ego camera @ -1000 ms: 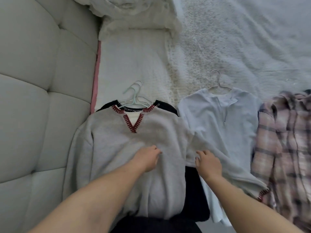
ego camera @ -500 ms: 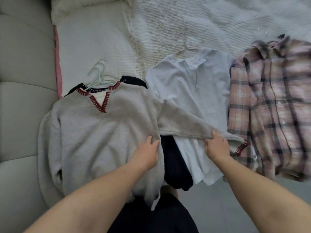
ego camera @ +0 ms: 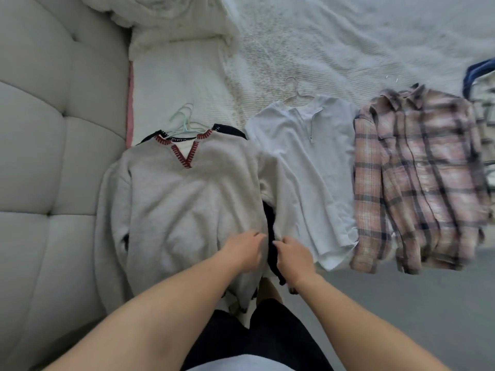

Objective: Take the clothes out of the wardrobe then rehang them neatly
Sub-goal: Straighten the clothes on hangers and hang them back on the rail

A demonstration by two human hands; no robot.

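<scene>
Head view: a grey sweater (ego camera: 184, 199) with red stitching at its V-neck lies flat on the bed (ego camera: 348, 49), on pale green hangers (ego camera: 184, 121), over a dark garment (ego camera: 270, 236) that shows at its right edge. The left hand (ego camera: 245, 250) rests on the sweater's lower right part, fingers (ego camera: 254, 236) loosely bent on the cloth. The right hand (ego camera: 293, 254) is just beside it, its fingers (ego camera: 278, 243) curled onto the sweater's right sleeve, which is drawn in alongside the body; the dark garment shows between the two hands. To the right lie a white zip-neck top (ego camera: 308, 162) on a hanger and a pink plaid shirt (ego camera: 417, 178). A padded headboard (ego camera: 45, 145) stands to the left.
</scene>
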